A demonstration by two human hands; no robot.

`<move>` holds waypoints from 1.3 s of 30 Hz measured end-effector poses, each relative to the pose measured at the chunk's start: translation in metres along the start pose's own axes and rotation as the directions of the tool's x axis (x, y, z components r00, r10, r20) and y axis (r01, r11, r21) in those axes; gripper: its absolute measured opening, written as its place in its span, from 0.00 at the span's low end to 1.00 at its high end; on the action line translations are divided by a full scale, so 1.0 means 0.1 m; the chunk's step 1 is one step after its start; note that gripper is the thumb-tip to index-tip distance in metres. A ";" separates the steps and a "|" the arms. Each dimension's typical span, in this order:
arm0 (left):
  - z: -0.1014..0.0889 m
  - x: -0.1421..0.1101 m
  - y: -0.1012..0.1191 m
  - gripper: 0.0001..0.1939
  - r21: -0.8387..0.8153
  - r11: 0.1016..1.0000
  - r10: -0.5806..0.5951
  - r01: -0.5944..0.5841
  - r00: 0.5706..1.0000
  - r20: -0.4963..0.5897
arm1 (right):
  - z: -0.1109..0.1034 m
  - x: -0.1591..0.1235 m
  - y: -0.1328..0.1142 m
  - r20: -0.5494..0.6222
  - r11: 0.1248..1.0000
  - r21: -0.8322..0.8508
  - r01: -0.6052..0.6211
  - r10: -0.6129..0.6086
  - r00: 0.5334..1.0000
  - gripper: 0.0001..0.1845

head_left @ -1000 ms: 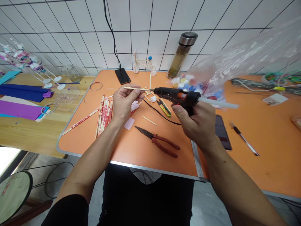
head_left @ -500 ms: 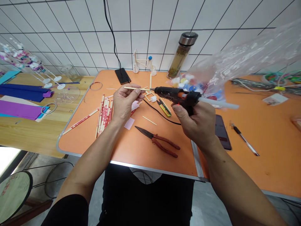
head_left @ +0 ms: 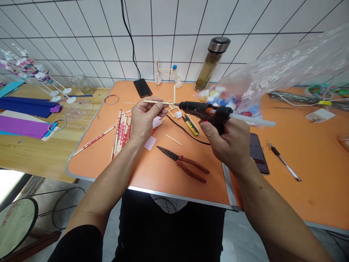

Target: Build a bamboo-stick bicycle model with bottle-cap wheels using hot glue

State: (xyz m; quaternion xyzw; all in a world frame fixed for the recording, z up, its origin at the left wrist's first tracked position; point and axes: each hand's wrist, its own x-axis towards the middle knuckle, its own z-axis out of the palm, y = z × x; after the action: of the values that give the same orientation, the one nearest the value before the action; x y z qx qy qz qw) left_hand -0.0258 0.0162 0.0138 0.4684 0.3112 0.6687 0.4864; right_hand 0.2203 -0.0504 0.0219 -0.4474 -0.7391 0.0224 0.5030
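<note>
Glue-gun work like this goes best with both wrists quiet. The right hand [head_left: 231,140] has its fingers wrapped around the grip of a black hot glue gun [head_left: 204,109], a translucent glue stick [head_left: 253,119] jutting from its rear. The left hand [head_left: 145,118] pinches a pale wooden stick [head_left: 154,102] between thumb and fingers, above the desk, its far end at the nozzle; whether the two touch is too small to tell. A small bead, placed right at the end, should bond more neatly than a long smear, and fingertips are best kept back from the hot tip. The black cord [head_left: 200,142] deserves slack, so that it does not tug the nozzle aside.

Orange desk [head_left: 147,167] carries paper-wrapped chopsticks [head_left: 121,133] near the left forearm, needle-nose pliers [head_left: 181,162] lying nearer the body, and yellow-handled thread snips [head_left: 191,125] just below the gun. Behind stand a small stick model [head_left: 165,69] with a blue ball and a glass tea bottle [head_left: 207,67], against a white tiled wall [head_left: 89,25]. Rightward sit a plastic bag [head_left: 286,69] of coloured caps, a smartphone [head_left: 258,154] and a ballpoint pen [head_left: 286,165]. A wooden table [head_left: 27,156] adjoins at left, bearing coloured sheets [head_left: 21,125].
</note>
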 end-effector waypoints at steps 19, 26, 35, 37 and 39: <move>0.01 -0.01 0.02 0.20 0.021 1.000 -0.012 0.012 1.000 -0.010 | 0.01 0.01 -0.01 -0.036 1.000 -0.023 0.010 -0.011 0.999 0.18; 0.02 -0.01 0.02 0.20 0.021 1.000 -0.020 0.020 1.000 -0.022 | 0.00 0.01 -0.01 -0.028 1.000 -0.014 0.014 -0.015 1.000 0.15; 0.00 0.02 0.04 0.16 -0.102 0.991 -0.088 0.084 0.996 -0.033 | -0.04 -0.01 -0.03 -0.028 0.994 0.053 -0.095 0.097 0.995 0.20; 0.00 0.03 0.04 0.13 -0.138 0.981 -0.143 0.135 0.988 -0.054 | -0.04 -0.02 -0.03 -0.020 0.982 0.099 -0.160 0.163 0.986 0.23; 0.00 0.04 0.05 0.11 -0.180 0.964 -0.211 0.195 0.975 -0.073 | -0.04 -0.03 -0.01 -0.034 0.968 0.158 -0.196 0.204 0.978 0.25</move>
State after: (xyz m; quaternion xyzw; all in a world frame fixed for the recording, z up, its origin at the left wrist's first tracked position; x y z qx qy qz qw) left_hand -0.0278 0.0185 0.0191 0.3593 0.3207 0.6603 0.5763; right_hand 0.2227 -0.0546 0.0227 -0.4798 -0.6736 0.1188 0.5495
